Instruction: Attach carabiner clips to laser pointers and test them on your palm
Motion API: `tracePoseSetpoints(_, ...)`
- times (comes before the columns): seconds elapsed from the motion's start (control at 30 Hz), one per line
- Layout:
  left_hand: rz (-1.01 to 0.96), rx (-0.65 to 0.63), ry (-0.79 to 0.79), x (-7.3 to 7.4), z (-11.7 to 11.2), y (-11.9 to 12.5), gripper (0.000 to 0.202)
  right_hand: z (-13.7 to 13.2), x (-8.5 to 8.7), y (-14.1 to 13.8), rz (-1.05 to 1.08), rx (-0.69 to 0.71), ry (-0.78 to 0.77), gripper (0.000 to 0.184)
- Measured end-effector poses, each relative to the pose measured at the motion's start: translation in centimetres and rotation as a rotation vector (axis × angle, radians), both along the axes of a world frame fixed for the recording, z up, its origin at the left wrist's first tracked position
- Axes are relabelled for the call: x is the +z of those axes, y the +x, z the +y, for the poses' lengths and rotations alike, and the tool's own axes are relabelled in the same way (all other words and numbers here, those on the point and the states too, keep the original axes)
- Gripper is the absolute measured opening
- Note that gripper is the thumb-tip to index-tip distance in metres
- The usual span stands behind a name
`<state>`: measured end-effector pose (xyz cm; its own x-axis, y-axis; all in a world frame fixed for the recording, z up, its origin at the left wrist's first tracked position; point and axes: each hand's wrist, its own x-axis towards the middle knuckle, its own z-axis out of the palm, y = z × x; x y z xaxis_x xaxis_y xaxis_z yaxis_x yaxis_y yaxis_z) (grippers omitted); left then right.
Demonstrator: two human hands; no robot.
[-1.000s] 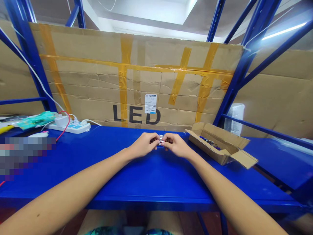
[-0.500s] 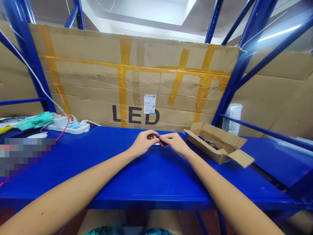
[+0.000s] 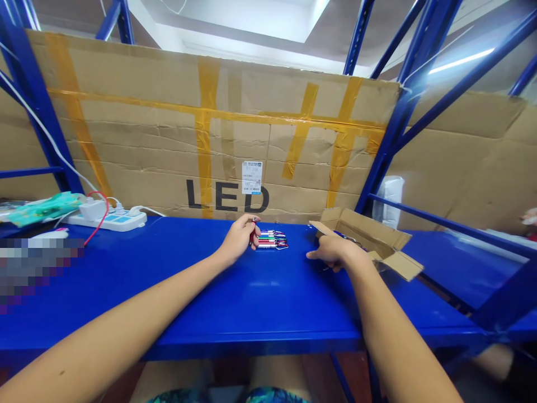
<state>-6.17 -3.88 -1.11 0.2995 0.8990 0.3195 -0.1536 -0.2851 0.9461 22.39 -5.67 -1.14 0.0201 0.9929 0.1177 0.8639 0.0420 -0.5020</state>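
My left hand (image 3: 240,239) is closed, pinching a small red metallic piece (image 3: 252,238) upright between thumb and fingers; its exact kind is too small to make out. Just right of it, several slim pen-like metallic pieces (image 3: 268,240) in red, green, silver and purple lie side by side on the blue table (image 3: 251,302). Loop-like clips seem to show at their right ends. My right hand (image 3: 333,250) hovers beside the open cardboard box (image 3: 377,232), palm down, thumb stretched to the left and apart from the fingers. Its underside is partly hidden.
Blue rack posts (image 3: 388,134) and a large taped cardboard panel (image 3: 168,145) marked LED stand behind. A white power strip (image 3: 121,220) with plugs and cables lies at the left, beside a teal packet (image 3: 46,208). A clear-wrapped white roll (image 3: 388,200) stands behind the box.
My right hand has left my left hand and moved right to the cardboard box. My left hand keeps the red piece, and the row of coloured pieces is now uncovered. The view has shifted slightly.
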Motion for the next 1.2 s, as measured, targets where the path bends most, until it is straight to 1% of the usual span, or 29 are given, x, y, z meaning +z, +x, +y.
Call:
tracePoseSetpoints(0.03, 0.014, -0.010, -0.021, 0.0, -0.1, 0.1, 0.016, 0.0, -0.4, 0.4, -0.016, -0.058, -0.122, 0.032)
tracePoseSetpoints(0.1, 0.050, -0.016, -0.050, 0.0, -0.3, 0.2, 0.017, 0.0, -0.9, 0.5, -0.069, -0.101, -0.287, 0.036)
tracePoseSetpoints(0.2, 0.101, -0.011, -0.056, 0.2, -0.6, 0.3, 0.019, -0.5, -0.5, -0.7, -0.179, -0.053, -0.381, 0.036)
tracePoseSetpoints(0.23, 0.121, -0.009, -0.056, 0.2, -0.7, 0.3, 0.019, -0.7, -0.1, -1.3, -0.216, -0.075, -0.429, 0.034)
tracePoseSetpoints(0.27, 0.151, -0.002, -0.047, 0.1, -0.7, 0.3, 0.021, -1.0, 0.3, -2.0, -0.231, -0.085, -0.454, 0.031)
tracePoseSetpoints(0.3, 0.190, 0.013, -0.025, 0.0, -0.6, 0.3, 0.022, -1.3, 0.8, -2.7, -0.241, -0.074, -0.440, 0.028)
tracePoseSetpoints(0.33, 0.233, 0.039, 0.016, -0.1, -0.6, 0.3, 0.023, -1.6, 1.2, -3.3, -0.247, -0.043, -0.419, 0.026)
tracePoseSetpoints(0.4, 0.321, 0.098, 0.144, -0.4, -0.7, 0.4, 0.023, -2.0, 1.9, -4.5, -0.208, 0.078, -0.368, 0.018)
tracePoseSetpoints(0.47, 0.388, 0.111, 0.269, -0.7, -0.9, 0.3, 0.022, -2.3, 2.1, -5.6, -0.067, 0.232, -0.315, 0.009)
tracePoseSetpoints(0.53, 0.423, 0.051, 0.342, -0.8, -1.3, 0.3, 0.023, -2.3, 2.0, -6.4, 0.217, 0.433, -0.268, 0.003)
tracePoseSetpoints(0.57, 0.429, 0.009, 0.371, -0.8, -1.5, 0.3, 0.024, -2.2, 1.9, -6.7, 0.351, 0.504, -0.253, 0.002)
tracePoseSetpoints(0.63, 0.430, -0.060, 0.434, -0.7, -1.8, 0.2, 0.024, -2.0, 1.5, -7.4, 0.551, 0.578, -0.248, 0.006)
tracePoseSetpoints(0.73, 0.463, -0.084, 0.564, -0.7, -1.9, 0.1, 0.016, -1.8, 1.0, -8.1, 0.732, 0.612, -0.291, 0.013)
tracePoseSetpoints(0.83, 0.523, -0.032, 0.670, -0.6, -1.7, 0.1, 0.010, -1.8, 0.7, -8.9, 0.886, 0.623, -0.339, 0.019)
tracePoseSetpoints(0.93, 0.551, 0.067, 0.672, -0.5, -1.4, 0.0, 0.008, -2.0, 0.6, -9.5, 1.019, 0.621, -0.347, 0.021)
tracePoseSetpoints(1.03, 0.565, 0.158, 0.637, -0.4, -1.3, 0.0, 0.012, -2.1, 0.6, -9.8, 1.066, 0.614, -0.310, 0.022)
tracePoseSetpoints(1.1, 0.578, 0.185, 0.642, -0.5, -1.2, 0.0, 0.017, -2.0, 0.6, -10.0, 1.063, 0.585, -0.256, 0.021)
tracePoseSetpoints(1.2, 0.597, 0.208, 0.675, -0.8, -1.0, 0.2, 0.021, -1.8, 0.3, -10.4, 1.083, 0.494, -0.195, 0.021)
